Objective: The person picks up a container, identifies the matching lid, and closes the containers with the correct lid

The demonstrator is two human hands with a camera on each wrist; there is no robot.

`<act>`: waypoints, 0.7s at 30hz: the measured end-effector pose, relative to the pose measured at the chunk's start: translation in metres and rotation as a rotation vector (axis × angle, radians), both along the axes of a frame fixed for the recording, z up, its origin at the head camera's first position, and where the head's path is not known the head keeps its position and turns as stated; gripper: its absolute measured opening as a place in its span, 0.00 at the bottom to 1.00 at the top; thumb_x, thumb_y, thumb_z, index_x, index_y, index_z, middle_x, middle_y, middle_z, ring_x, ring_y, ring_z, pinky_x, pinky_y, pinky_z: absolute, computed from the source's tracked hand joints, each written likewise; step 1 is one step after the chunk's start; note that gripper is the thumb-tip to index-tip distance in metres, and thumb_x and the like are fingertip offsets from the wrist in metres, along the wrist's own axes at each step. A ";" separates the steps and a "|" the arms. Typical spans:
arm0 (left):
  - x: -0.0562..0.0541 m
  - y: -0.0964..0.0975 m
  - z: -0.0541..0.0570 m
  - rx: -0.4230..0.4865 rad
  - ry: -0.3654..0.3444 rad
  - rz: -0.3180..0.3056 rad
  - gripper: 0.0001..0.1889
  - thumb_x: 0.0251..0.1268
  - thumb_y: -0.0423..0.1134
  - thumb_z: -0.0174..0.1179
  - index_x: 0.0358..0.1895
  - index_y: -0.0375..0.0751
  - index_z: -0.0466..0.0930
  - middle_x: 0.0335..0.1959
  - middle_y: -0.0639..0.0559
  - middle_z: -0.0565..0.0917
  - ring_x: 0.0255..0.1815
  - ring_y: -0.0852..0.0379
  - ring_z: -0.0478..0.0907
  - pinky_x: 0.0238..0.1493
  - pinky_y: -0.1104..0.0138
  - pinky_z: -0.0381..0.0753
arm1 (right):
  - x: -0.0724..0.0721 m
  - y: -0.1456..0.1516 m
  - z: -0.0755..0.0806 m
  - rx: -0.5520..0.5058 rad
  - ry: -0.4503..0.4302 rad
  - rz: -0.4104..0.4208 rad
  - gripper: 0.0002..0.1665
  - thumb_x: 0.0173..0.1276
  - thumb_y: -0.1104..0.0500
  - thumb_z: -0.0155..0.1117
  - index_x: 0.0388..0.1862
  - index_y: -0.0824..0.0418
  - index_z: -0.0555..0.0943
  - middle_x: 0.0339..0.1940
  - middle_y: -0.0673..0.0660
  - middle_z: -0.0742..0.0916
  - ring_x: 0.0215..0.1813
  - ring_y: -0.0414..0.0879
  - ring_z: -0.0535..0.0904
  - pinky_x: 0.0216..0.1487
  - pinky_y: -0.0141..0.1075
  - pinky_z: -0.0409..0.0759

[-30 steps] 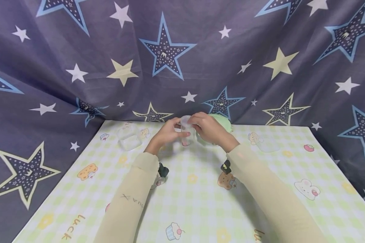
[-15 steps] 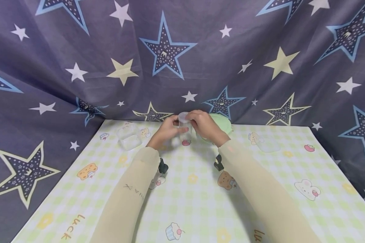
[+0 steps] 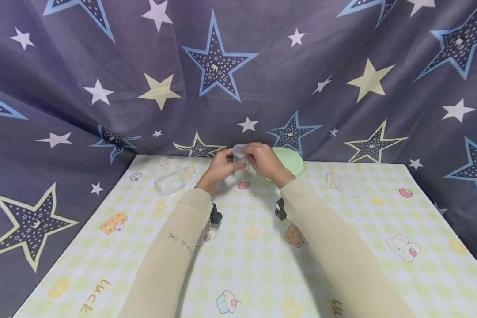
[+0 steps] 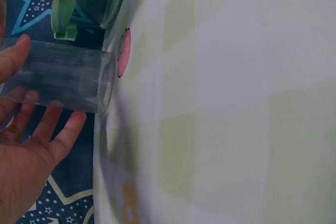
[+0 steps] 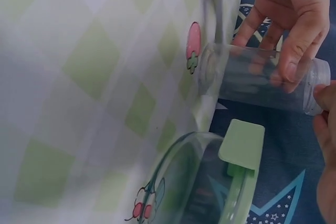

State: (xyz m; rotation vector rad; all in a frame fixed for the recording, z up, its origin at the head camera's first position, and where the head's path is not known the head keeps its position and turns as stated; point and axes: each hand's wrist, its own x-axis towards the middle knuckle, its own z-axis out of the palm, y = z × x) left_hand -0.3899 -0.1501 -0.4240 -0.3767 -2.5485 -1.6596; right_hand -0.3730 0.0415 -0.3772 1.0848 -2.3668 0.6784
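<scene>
A clear cylindrical plastic jar (image 5: 252, 77) stands upright at the back of the table, its base at or just above the cloth. My left hand (image 3: 219, 168) grips the jar's side, the thumb on the near face and the fingers on the other side, as the left wrist view also shows. At the top, a translucent lid (image 3: 238, 149) covers the mouth. My right hand (image 3: 264, 160) pinches the edge of this lid with thumb and fingers. Whether the lid is fully seated, I cannot tell.
Just right of the jar is a clear round container with a green clip lid (image 3: 291, 160). A clear square container (image 3: 169, 181) sits to the left. Another flat, clear piece (image 3: 350, 190) lies on the right. The starry curtain (image 3: 238, 88) hangs behind the table's back edge.
Both hands have shifted slightly away from me, and the jar has moved a little back and left with them. My right hand stays at the lid and its wrist has swung left.
</scene>
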 end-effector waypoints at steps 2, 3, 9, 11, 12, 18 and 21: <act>-0.001 -0.001 -0.002 -0.020 -0.016 0.001 0.31 0.60 0.39 0.75 0.66 0.37 0.77 0.62 0.43 0.79 0.59 0.43 0.79 0.55 0.56 0.84 | -0.001 0.000 0.000 0.018 -0.006 -0.011 0.12 0.72 0.72 0.61 0.50 0.68 0.86 0.52 0.62 0.88 0.59 0.56 0.83 0.65 0.44 0.79; -0.001 -0.001 -0.002 -0.030 -0.024 0.000 0.32 0.61 0.41 0.75 0.67 0.37 0.76 0.64 0.43 0.78 0.60 0.43 0.79 0.55 0.56 0.84 | -0.001 0.000 0.000 0.024 -0.008 -0.016 0.12 0.72 0.71 0.61 0.50 0.68 0.86 0.52 0.62 0.88 0.59 0.57 0.82 0.65 0.44 0.79; 0.001 -0.001 -0.001 -0.071 -0.037 0.003 0.34 0.63 0.45 0.73 0.71 0.40 0.73 0.68 0.43 0.76 0.63 0.42 0.78 0.58 0.55 0.83 | -0.004 -0.004 0.000 0.063 -0.012 -0.038 0.12 0.72 0.71 0.60 0.52 0.67 0.85 0.54 0.62 0.87 0.60 0.57 0.81 0.65 0.44 0.78; 0.002 -0.002 0.000 -0.086 -0.034 0.009 0.34 0.64 0.45 0.73 0.71 0.39 0.72 0.67 0.43 0.77 0.63 0.42 0.79 0.59 0.55 0.83 | -0.004 -0.005 0.000 0.067 -0.019 -0.044 0.13 0.72 0.71 0.60 0.52 0.66 0.84 0.54 0.61 0.87 0.60 0.56 0.81 0.65 0.44 0.79; 0.003 -0.002 0.000 -0.094 -0.033 0.012 0.34 0.64 0.44 0.72 0.71 0.39 0.72 0.66 0.42 0.77 0.62 0.42 0.79 0.60 0.56 0.82 | -0.005 -0.006 -0.001 0.067 -0.019 -0.046 0.13 0.72 0.72 0.61 0.52 0.66 0.84 0.54 0.61 0.87 0.60 0.56 0.81 0.64 0.44 0.79; 0.008 -0.003 0.001 -0.131 -0.048 0.043 0.36 0.63 0.38 0.72 0.73 0.38 0.68 0.63 0.40 0.78 0.58 0.42 0.80 0.58 0.56 0.83 | -0.006 -0.008 -0.003 0.043 -0.022 -0.036 0.13 0.69 0.73 0.61 0.50 0.66 0.85 0.52 0.61 0.87 0.58 0.56 0.81 0.63 0.43 0.80; 0.011 -0.003 0.003 -0.192 -0.040 0.068 0.38 0.62 0.36 0.72 0.75 0.38 0.66 0.63 0.40 0.77 0.57 0.42 0.79 0.57 0.55 0.82 | -0.007 -0.006 -0.003 0.030 -0.016 -0.042 0.13 0.69 0.73 0.61 0.49 0.66 0.85 0.52 0.60 0.87 0.57 0.56 0.82 0.62 0.43 0.80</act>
